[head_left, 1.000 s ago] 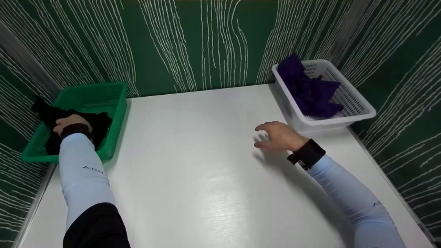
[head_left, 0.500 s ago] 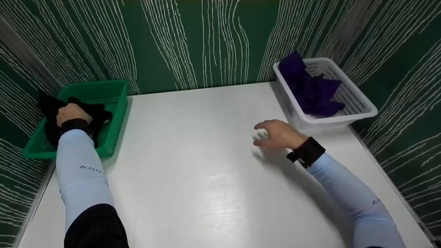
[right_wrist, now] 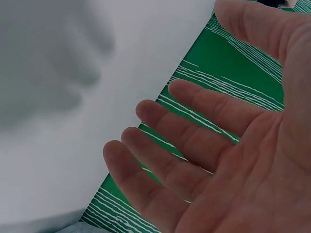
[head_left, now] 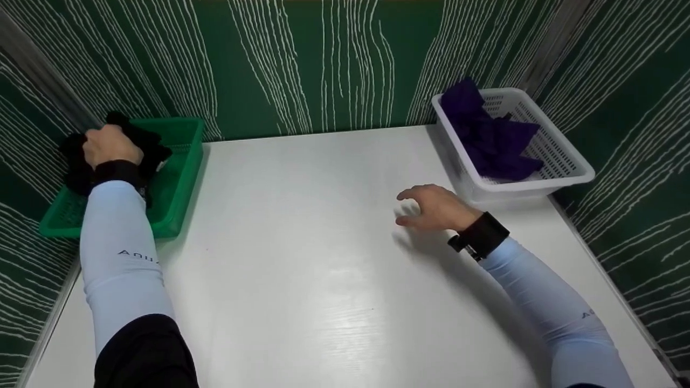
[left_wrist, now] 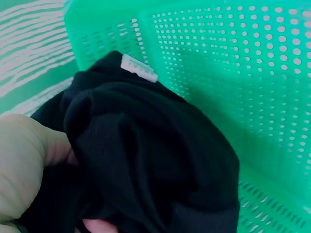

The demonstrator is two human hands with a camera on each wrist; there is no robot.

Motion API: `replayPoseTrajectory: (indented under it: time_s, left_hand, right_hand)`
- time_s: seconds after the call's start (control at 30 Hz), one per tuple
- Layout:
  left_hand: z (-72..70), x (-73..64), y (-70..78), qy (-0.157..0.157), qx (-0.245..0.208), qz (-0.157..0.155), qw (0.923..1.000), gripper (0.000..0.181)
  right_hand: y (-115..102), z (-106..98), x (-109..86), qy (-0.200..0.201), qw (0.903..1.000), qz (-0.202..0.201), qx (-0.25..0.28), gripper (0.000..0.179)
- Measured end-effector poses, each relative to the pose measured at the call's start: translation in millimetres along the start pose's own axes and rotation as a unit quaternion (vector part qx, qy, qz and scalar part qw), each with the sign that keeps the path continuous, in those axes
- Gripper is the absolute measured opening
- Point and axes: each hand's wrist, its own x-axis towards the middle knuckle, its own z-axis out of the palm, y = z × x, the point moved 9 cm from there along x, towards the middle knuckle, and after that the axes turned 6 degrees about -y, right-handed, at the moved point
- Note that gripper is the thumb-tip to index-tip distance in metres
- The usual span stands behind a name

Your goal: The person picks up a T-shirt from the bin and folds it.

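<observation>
My left hand [head_left: 110, 146] grips a bunched black cloth garment [head_left: 143, 143] at the green basket [head_left: 188, 172] on the left. In the left wrist view, folds of the black garment [left_wrist: 155, 145] spread out from between thumb and fingers, and a small white label [left_wrist: 139, 68] shows at its upper edge. The basket's perforated wall stands behind it. Over the white table, left of the white basket [head_left: 544, 186], my right hand [head_left: 439, 207] hovers with fingers relaxed and spread, holding nothing. The right wrist view shows its bare palm [right_wrist: 243, 165].
Purple cloth [head_left: 493, 137] lies crumpled in the white basket at the back right, one corner up over the rim. A white table [head_left: 302, 226] lies between the two baskets. Green walls [head_left: 259, 70] with white streaks enclose the back and both sides.
My left hand has risen and moved toward the back, lifting the black garment up within the green basket. My right hand has stayed nearly still.
</observation>
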Motion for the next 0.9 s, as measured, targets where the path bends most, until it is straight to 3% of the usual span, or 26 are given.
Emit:
replayPoseTrajectory:
  time_s: [0.13,0.27,0.63,0.9]
  left_hand:
    - [-3.1,11.6,10.6,0.016,0.017,0.001,0.9997,0.054]
    - [-12.5,9.5,26.4,0.051,0.017,0.023,0.9983,0.046]
    - [-44.6,-18.4,86.9,0.133,0.019,0.102,0.9857,0.029]
    - [-59.3,-56.6,145.2,0.203,0.003,0.167,0.9649,0.038]
  right_hand:
    - [-2.3,1.4,1.1,-0.003,1.0000,-0.001,0.007,0.061]
    - [-3.0,4.1,1.0,-0.012,0.9999,0.002,0.009,0.061]
    - [-7.3,7.5,4.4,-0.023,0.9997,-0.004,0.009,0.060]
    - [-12.0,5.4,12.6,0.000,0.9992,-0.016,0.036,0.069]
